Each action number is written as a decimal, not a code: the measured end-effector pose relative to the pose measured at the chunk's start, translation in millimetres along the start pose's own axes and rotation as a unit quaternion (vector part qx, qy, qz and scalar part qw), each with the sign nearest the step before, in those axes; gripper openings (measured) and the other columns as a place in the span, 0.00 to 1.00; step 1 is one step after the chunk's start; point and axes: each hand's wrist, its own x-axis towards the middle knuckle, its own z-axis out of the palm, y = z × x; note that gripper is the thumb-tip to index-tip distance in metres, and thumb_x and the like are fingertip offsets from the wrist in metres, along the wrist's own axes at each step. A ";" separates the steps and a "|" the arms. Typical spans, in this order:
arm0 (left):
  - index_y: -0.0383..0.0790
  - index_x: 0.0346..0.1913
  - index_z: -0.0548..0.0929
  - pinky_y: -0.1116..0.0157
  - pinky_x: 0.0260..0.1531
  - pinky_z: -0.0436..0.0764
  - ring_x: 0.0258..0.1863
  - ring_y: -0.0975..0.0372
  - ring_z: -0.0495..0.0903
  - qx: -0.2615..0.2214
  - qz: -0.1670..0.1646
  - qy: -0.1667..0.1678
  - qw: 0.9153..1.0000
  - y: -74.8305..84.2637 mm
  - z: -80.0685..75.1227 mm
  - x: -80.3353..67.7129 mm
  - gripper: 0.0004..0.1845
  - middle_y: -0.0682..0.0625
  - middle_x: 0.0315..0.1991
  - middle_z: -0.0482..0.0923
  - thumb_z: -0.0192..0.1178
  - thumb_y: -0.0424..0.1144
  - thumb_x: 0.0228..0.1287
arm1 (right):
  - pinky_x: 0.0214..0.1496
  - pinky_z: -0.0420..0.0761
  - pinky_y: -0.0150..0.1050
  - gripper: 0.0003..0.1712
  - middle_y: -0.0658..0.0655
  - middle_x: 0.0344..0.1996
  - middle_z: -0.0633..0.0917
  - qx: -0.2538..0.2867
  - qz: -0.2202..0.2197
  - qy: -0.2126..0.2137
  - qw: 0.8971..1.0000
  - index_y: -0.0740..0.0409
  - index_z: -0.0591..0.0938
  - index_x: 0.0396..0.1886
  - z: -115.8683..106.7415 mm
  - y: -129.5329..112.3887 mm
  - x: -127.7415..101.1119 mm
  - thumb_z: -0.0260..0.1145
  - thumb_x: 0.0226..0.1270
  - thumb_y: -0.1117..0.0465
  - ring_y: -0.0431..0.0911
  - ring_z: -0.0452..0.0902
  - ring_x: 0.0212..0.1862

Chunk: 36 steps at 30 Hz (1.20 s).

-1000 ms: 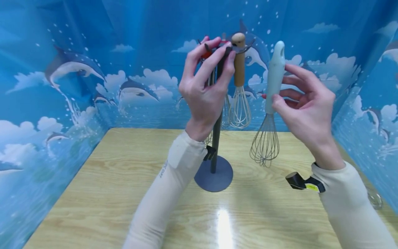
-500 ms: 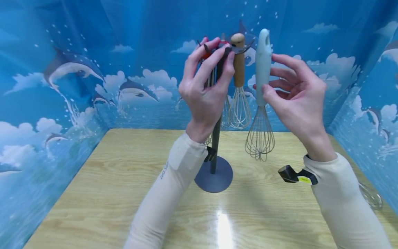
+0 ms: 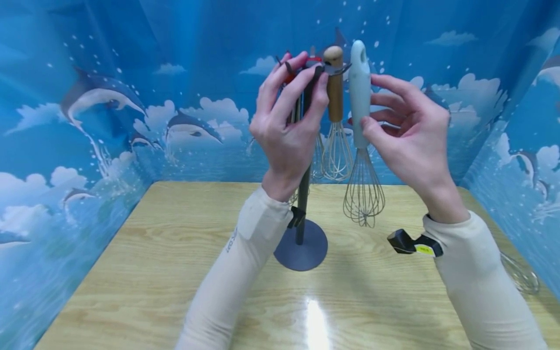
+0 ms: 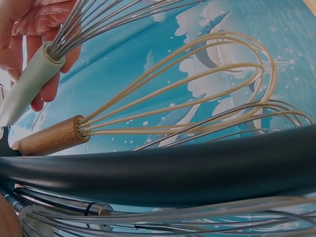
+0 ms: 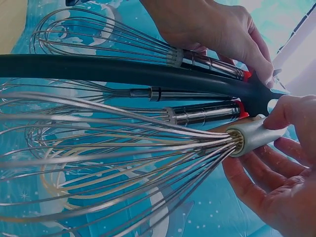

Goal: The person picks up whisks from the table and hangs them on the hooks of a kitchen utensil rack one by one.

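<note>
— Hands first, nearest ones: what is each doing?
— Right hand is raised, wrist low, thumb and fingers pinching the pale green whisk by its handle, which stands upright with the wires hanging below the palm. Left hand is raised too, fingers curled round the top of the dark stand.
— Where does the green whisk sit relative to that left hand?
— Just to its right, close beside the wooden-handled whisk hanging from the stand; I cannot tell whether they touch.
— And farther off?
— Beyond the left fingers hang red-tipped steel whisks. Below both hands lies the tabletop; another wire whisk lies by the right forearm.
</note>
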 end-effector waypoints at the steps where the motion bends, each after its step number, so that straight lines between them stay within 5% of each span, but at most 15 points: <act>1: 0.23 0.40 0.88 0.62 0.69 0.78 0.58 0.42 0.84 0.001 0.000 -0.001 1.000 0.0 -0.3 -0.1 0.08 0.28 0.49 0.85 0.71 0.26 0.59 | 0.47 0.88 0.28 0.29 0.46 0.46 0.90 0.003 0.002 -0.002 1.000 0.57 0.81 0.65 0.2 -0.1 0.6 0.65 0.64 0.76 0.39 0.90 0.41; 12: 0.23 0.41 0.88 0.63 0.68 0.79 0.58 0.43 0.84 0.004 -0.005 0.000 1.000 -0.5 0.0 0.1 0.08 0.28 0.49 0.85 0.70 0.26 0.59 | 0.48 0.86 0.25 0.29 0.53 0.50 0.89 -0.035 0.038 -0.042 0.998 0.54 0.78 0.68 -1.2 -0.8 6.5 0.62 0.68 0.72 0.35 0.89 0.43; 29: 0.24 0.41 0.89 0.65 0.65 0.81 0.57 0.44 0.84 0.006 -0.014 0.000 1.000 0.2 0.6 0.2 0.09 0.29 0.49 0.85 0.71 0.27 0.59 | 0.46 0.89 0.29 0.28 0.51 0.45 0.88 0.063 0.086 -0.081 0.991 0.56 0.77 0.70 10.1 10.6 1.7 0.62 0.70 0.71 0.40 0.90 0.40; 36: 0.24 0.42 0.88 0.65 0.64 0.82 0.58 0.44 0.84 0.004 -0.021 0.001 1.000 0.3 1.2 0.3 0.09 0.29 0.50 0.84 0.70 0.27 0.60 | 0.48 0.89 0.31 0.27 0.52 0.48 0.88 0.020 0.088 -0.116 0.989 0.56 0.78 0.68 0.7 11.6 -3.0 0.61 0.71 0.72 0.40 0.90 0.44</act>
